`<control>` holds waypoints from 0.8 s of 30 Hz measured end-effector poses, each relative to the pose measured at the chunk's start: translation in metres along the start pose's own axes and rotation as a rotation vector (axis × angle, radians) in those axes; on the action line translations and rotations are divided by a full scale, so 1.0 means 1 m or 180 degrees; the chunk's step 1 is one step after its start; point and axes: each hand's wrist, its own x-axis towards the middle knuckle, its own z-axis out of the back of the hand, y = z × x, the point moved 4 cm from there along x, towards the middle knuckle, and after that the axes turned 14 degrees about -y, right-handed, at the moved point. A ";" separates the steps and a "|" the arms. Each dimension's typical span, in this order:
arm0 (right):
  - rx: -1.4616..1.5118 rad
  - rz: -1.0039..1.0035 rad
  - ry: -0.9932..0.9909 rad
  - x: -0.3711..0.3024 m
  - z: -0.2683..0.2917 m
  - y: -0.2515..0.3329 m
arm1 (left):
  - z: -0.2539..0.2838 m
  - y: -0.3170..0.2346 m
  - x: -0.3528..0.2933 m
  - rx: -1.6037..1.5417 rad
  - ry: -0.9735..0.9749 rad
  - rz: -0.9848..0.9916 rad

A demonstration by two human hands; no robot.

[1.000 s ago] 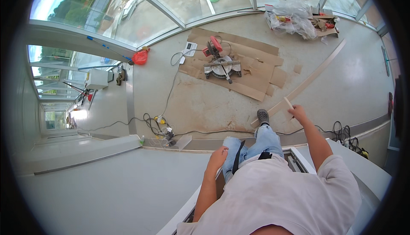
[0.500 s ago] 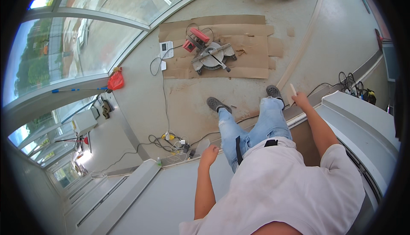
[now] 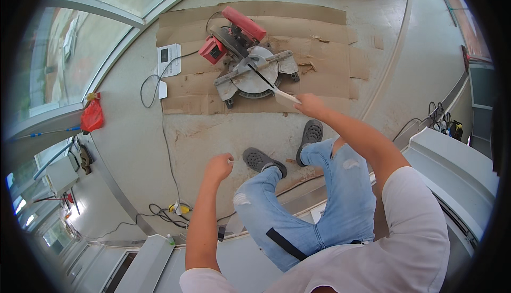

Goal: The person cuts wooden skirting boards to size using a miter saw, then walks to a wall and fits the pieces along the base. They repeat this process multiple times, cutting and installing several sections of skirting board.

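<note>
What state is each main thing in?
Right hand, closed on wood piece
Left hand, loosely curled, contents unclear
Wood piece, held near saw
Saw, upright, whether running unclear
Cardboard, unfolded flat, creased
Red bag, gathered at top
Jeans, worn, frayed
Shoes, worn

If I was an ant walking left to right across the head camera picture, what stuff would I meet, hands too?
Red bag → flat white item → left hand → pale flat piece → right hand holding it → small cardboard scrap → coiled black cable.
</note>
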 end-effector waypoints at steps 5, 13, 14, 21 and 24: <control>-0.0036 0.0631 -0.0309 0.122 -0.090 0.004 | -0.111 0.014 0.134 -0.0037 0.0318 -0.0564; -0.0458 0.0682 -0.1371 0.155 -0.070 -0.051 | -0.264 0.040 0.251 -0.0632 -0.0493 -0.1729; -0.0579 0.0342 -0.1388 0.148 -0.055 -0.067 | -0.274 0.034 0.254 -0.0770 -0.0677 -0.1886; -0.0556 0.1032 -0.1287 0.127 -0.021 -0.102 | -0.323 -0.017 0.242 -0.1272 -0.1394 -0.2008; -0.0850 0.1732 -0.1355 0.150 -0.045 -0.089 | -0.308 -0.049 0.265 -0.2126 -0.1288 -0.1249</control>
